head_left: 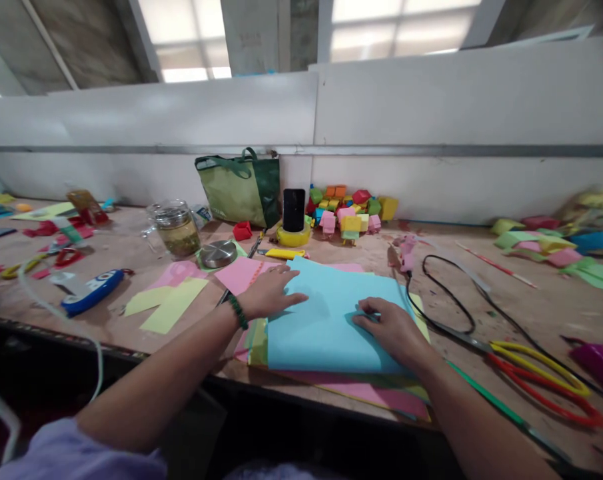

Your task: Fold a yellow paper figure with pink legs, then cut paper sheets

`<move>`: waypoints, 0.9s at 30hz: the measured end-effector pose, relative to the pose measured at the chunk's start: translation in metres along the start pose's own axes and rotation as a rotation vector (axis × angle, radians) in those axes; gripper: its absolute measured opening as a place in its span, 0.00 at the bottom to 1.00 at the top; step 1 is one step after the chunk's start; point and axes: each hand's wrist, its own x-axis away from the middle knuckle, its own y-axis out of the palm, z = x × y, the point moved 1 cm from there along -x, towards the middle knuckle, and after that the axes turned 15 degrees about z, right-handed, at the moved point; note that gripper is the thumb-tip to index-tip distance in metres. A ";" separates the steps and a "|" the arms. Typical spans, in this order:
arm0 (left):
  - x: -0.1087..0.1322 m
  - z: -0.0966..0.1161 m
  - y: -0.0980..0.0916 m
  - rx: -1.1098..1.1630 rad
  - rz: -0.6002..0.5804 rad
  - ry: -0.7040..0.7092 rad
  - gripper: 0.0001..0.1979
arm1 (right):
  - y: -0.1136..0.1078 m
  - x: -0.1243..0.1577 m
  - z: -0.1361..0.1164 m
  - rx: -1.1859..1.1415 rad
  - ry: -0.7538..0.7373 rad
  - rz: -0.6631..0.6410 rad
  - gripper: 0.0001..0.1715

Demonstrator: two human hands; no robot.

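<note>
A sheet of light blue paper (326, 333) lies on a stack of coloured sheets at the table's front edge. Its near edge looks rounded, like a fold. My left hand (272, 292), with a dark green bead bracelet (238, 312) at the wrist, is over the sheet's left edge with fingers spread, holding nothing. On the right part of the blue paper rests my right hand (388, 328), its fingers bent and a small gap between thumb and forefinger. Beneath, pink paper (371, 392) and yellow-green paper (258, 343) stick out.
Scissors (536, 380), a green-handled tool (486, 393) and a pink glue gun (407, 253) with black cable lie rightward. Leftward are paper strips (176, 305), a blue tape dispenser (94, 293) and a glass jug (174, 230). Behind stand a phone (294, 210), a bag (238, 187) and folded-paper pieces (351, 223).
</note>
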 end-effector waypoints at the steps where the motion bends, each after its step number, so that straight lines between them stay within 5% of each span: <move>1: -0.010 -0.001 0.006 -0.003 -0.014 -0.016 0.29 | 0.000 0.000 0.001 -0.003 -0.005 -0.001 0.11; 7: -0.042 -0.021 0.034 0.062 -0.113 -0.146 0.23 | -0.004 -0.006 0.011 -0.029 0.019 0.107 0.12; 10: -0.044 -0.028 0.029 0.195 -0.162 -0.159 0.13 | -0.006 -0.009 0.013 -0.081 0.038 0.197 0.13; 13: -0.040 -0.028 0.014 0.338 -0.126 -0.139 0.13 | -0.009 -0.011 0.013 -0.170 0.087 0.257 0.16; 16: -0.034 -0.025 0.005 0.646 -0.077 -0.226 0.16 | -0.015 -0.010 0.009 -0.275 0.136 0.325 0.20; 22: -0.027 -0.009 0.017 1.495 -0.037 -0.649 0.24 | -0.032 -0.002 -0.005 -0.490 0.188 0.661 0.27; 27: -0.021 0.007 0.028 1.400 0.010 -0.620 0.22 | -0.037 0.006 -0.010 -0.446 0.220 0.812 0.31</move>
